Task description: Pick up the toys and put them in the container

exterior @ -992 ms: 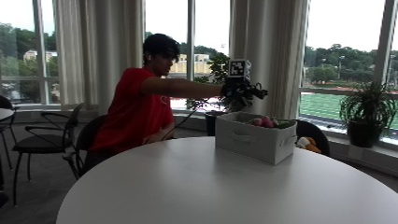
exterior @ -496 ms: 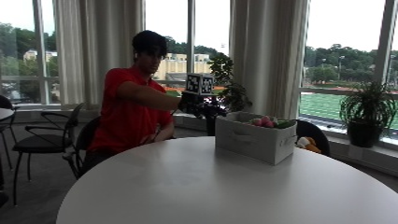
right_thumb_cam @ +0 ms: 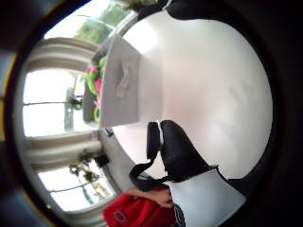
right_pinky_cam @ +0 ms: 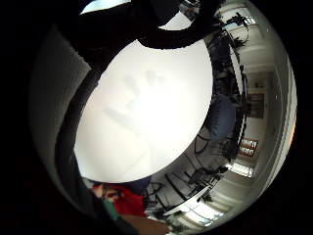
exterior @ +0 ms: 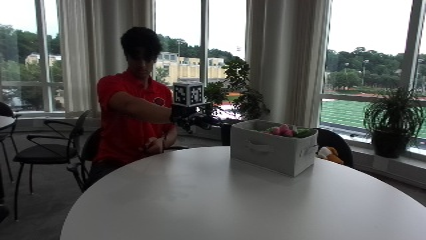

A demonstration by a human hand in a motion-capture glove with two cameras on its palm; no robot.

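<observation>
A white fabric container [exterior: 269, 150] stands on the round white table [exterior: 219, 200], with pink and green toys [exterior: 285, 130] showing over its rim. My gloved right hand [exterior: 193, 119] hangs in the air over the table's far edge, left of the container and apart from it, holding nothing. The thumb side palm view shows the container [right_thumb_cam: 120, 85] with its toys [right_thumb_cam: 94, 80] and a straight gloved finger [right_thumb_cam: 175, 146] over the table [right_thumb_cam: 213, 80]. In the little finger side palm view, a spread-fingered shadow lies on the bare tabletop [right_pinky_cam: 146, 107].
The person's bare left hand [exterior: 154, 145] rests at the table's far edge. An orange soft toy [exterior: 329, 154] lies on a chair behind the container. Black chairs [exterior: 46, 150] stand at the left, and potted plants [exterior: 393, 120] line the windows.
My right hand has drawn back from above the container toward the person and dropped a little lower. The container has not moved.
</observation>
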